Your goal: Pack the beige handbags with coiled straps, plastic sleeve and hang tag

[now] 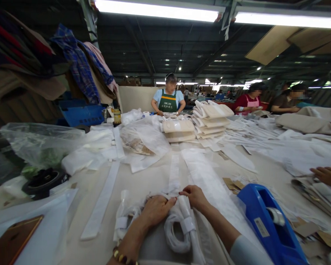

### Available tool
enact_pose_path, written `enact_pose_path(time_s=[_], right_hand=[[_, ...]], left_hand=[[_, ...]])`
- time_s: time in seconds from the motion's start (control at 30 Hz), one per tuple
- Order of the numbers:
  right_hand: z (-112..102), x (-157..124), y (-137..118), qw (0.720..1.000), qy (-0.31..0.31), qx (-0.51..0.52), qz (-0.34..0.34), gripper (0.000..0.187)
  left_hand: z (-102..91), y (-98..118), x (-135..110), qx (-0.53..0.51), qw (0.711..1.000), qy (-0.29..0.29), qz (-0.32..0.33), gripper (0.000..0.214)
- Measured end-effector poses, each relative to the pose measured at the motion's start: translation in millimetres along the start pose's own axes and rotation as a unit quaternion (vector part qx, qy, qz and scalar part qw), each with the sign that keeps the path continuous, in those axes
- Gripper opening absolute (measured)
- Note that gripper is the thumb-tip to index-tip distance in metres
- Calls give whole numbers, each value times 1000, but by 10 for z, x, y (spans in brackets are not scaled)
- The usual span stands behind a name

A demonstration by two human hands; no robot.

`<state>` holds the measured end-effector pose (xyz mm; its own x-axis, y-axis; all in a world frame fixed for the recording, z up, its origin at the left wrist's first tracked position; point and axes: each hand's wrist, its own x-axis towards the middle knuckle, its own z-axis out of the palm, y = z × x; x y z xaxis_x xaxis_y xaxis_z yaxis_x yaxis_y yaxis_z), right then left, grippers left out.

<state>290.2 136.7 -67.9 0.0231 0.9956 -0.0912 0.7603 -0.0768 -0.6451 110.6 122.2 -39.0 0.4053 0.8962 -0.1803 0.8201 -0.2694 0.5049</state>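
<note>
In front of me lies a beige fabric piece (pixel 206 239), perhaps a bag, with straps in white wrapping on top. One white-wrapped strap (pixel 178 235) is coiled into a loop and bound by a white band. A second wrapped coil (pixel 125 221) sits left of it, partly behind my forearm. My left hand (pixel 157 210) curls over the far edge, its thumb by the strap's upper end; what its fingers hold is hidden. My right hand (pixel 195 197) pinches at that upper end from the right. A white strip (pixel 174 173) lies just beyond both hands.
A blue tape dispenser (pixel 270 224) stands at right, near cardboard pieces (pixel 309 228). A phone (pixel 15 239) and a black tape reel (pixel 45 180) are at left. Folded beige pieces (pixel 211 119) are stacked ahead. Another person's hand (pixel 328 176) reaches in from the right; a co-worker (pixel 168 99) stands opposite.
</note>
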Motion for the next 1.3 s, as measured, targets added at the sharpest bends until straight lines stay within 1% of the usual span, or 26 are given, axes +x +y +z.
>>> enact_pose_path(time_s=[0.1,0.2,0.27,0.37,0.47,0.53,0.67,0.73,0.87,0.97,1.07,1.2,1.3], right_hand=[[77,155,7,996,-38,71,37,20],[166,222,-11,984,-82,148,48,25],[233,226,-30,967,-141,210,43,22],[309,215,-37,928,-228,292,31,14],[331,216,-17,896,-282,342,22,20],[324,222,-4,882,-305,360,16,24],[308,221,7,864,-338,374,5,28],[312,214,9,855,-355,378,-4,31],[332,195,-10,837,-378,394,-27,35],[336,176,-45,830,-379,407,-43,34],[330,157,-75,826,-377,415,-57,31],[319,130,-97,816,-372,437,-66,29],[307,108,-109,808,-370,454,-71,31]], left_hand=[[-22,7,-44,-9,1000,15,8,68],[-32,8,-76,-20,999,25,16,64],[-36,5,-89,-27,999,27,24,62],[-56,3,-108,-43,998,25,45,59],[-113,14,-140,-62,995,10,71,52],[-163,26,-170,-73,994,-2,84,48],[-233,34,-221,-74,994,-6,84,33],[-227,22,-223,-70,995,-4,77,31],[-132,-20,-159,-48,998,11,45,38],[-50,-46,-83,-31,999,21,5,45],[-17,-54,-42,-27,999,18,-19,52],[-43,-37,-53,-38,999,14,-18,59],[-67,-24,-69,-58,998,12,-16,59]])
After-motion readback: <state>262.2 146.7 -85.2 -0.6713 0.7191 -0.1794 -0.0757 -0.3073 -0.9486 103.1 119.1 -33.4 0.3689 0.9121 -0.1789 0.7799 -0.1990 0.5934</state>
